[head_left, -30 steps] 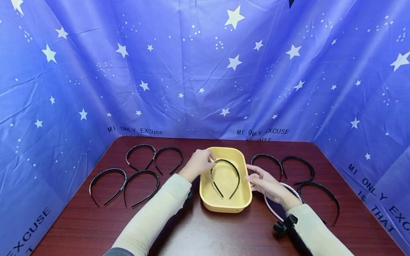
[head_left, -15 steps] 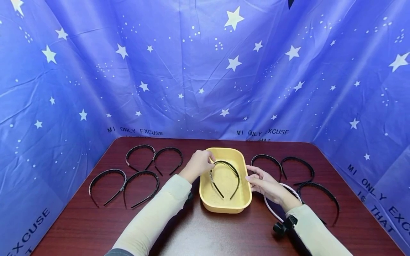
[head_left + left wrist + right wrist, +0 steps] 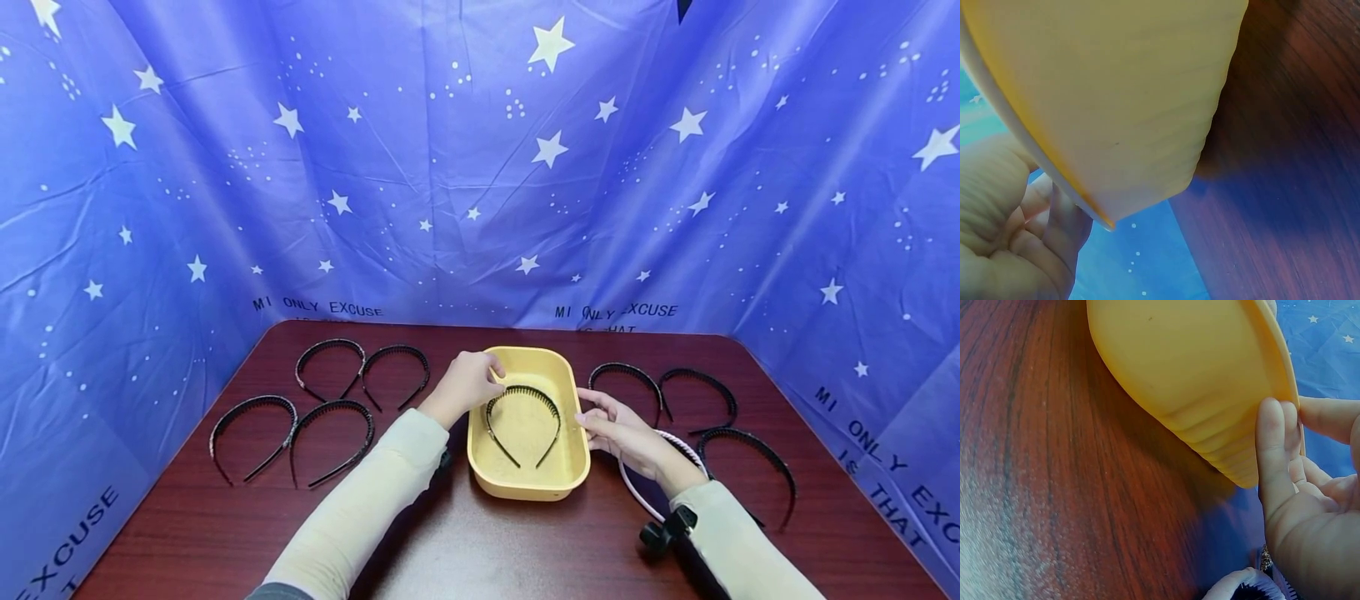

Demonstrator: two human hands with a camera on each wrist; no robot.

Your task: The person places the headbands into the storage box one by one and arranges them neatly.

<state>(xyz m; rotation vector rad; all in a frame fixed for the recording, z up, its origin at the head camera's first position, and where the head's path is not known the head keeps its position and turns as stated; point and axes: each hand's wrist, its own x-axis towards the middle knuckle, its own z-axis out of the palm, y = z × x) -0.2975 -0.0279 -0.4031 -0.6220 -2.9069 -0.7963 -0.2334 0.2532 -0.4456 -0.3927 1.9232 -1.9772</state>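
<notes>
A black toothed headband (image 3: pixel 524 389) lies inside a yellow plastic box (image 3: pixel 525 492) in the head view. At the box's upper left rim is my left hand (image 3: pixel 467 382), its thumb and forefinger apart, close above the headband. My right hand (image 3: pixel 622 427) rests its thumb and forefinger against the right rim and outer wall; no fingers show inside the box. The left wrist view has the left hand (image 3: pixel 1019 231) beside the box wall (image 3: pixel 1129 112). In the right wrist view, fingers of the right hand (image 3: pixel 1310 519) touch the yellow wall (image 3: pixel 1197 369).
Several black headbands (image 3: pixel 330 406) lie on the left of the dark red table (image 3: pixel 450 550). More black headbands (image 3: pixel 750 437) lie on the right. A pale twisted headband (image 3: pixel 633 492) sits partly under the right hand. A blue star-patterned cloth (image 3: pixel 480 167) encloses the table.
The headband in the box has come away from my left fingers and settled slightly lower and to the left. Both hands and the box stay nearly still.
</notes>
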